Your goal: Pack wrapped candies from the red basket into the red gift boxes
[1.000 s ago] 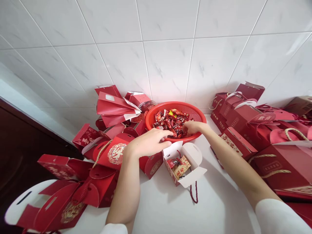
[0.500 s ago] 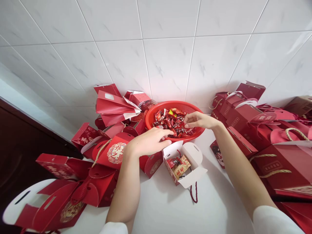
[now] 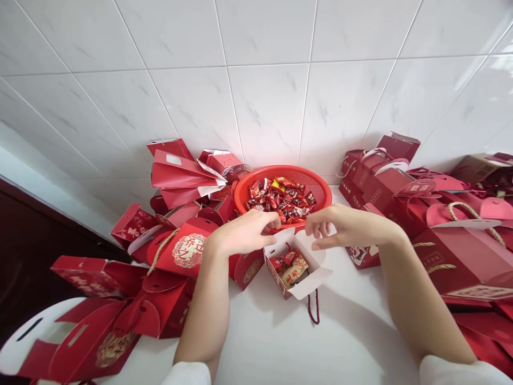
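A small open gift box [image 3: 276, 278] stands on the white table with its white flaps folded out. Inside lie a beige packet [image 3: 294, 272] with red characters and some red-wrapped sweets [image 3: 289, 256]. Just behind it, a red plastic basket [image 3: 320, 187] holds many red-wrapped candies [image 3: 280, 198]. My left hand [image 3: 246, 231] hovers beside the box's left flap, near the basket rim, thumb and fingers apart. My right hand [image 3: 344, 227] is over the box's right flap, fingers bent and parted from the thumb. Nothing shows in either hand.
Red gift boxes [image 3: 188, 251] are heaped on the left, some unfolded. More red boxes with rope handles [image 3: 460, 262] crowd the right side. A tiled wall [image 3: 264, 107] closes off the back. A dark red cord [image 3: 315, 310] hangs from the open box onto the table.
My right hand has left the candies in the basket and come forward over the open box. My left hand has drawn slightly back from the candies. More red wrapping shows inside the box.
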A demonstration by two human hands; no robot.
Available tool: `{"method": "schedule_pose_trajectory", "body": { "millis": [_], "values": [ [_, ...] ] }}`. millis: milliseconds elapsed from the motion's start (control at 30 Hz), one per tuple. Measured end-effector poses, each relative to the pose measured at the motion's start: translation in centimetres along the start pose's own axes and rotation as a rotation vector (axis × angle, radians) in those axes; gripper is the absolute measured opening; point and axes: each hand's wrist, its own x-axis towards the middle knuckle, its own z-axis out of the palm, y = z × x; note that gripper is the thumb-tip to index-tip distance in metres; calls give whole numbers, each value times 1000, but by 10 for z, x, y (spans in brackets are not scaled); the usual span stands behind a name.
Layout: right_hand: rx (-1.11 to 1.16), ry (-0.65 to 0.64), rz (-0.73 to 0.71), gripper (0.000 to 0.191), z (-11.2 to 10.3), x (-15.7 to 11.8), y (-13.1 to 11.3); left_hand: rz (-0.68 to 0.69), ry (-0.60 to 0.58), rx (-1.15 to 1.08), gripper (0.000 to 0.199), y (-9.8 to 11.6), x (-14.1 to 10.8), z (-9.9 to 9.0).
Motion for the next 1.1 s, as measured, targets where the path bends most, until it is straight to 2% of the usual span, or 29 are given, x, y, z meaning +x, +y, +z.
{"method": "schedule_pose_trajectory", "body": {
  "millis": [67,167,233,333,467,600,733,833,967,1100],
  "values": [
    [-61,-51,88,31,5,-13,-3,4,-8,-3,6,1,1,0],
    [-184,-111,224,41,19,-26,-9,-9,-18,13,12,3,2,2],
    [-257,-100,293,39,31,-29,-12,-16,-24,15,14,3,2,3],
    [-335,-33,368,30,48,-27,-14,5,-27,13,15,3,2,4],
    [-401,97,490,35,64,-23,-9,64,-105,0,19,3,2,4],
    [-317,238,625,45,80,-20,-2,132,-212,-42,26,4,5,8],
    [-174,356,690,52,92,-20,5,142,-282,-42,29,6,9,13],
    [-29,393,633,60,98,-22,13,146,-312,-76,35,6,10,13],
    [189,477,352,66,110,-22,22,134,-305,-130,37,-1,13,12],
    [225,564,147,57,125,-22,23,52,-239,-107,33,-6,22,17]
  ]
}}
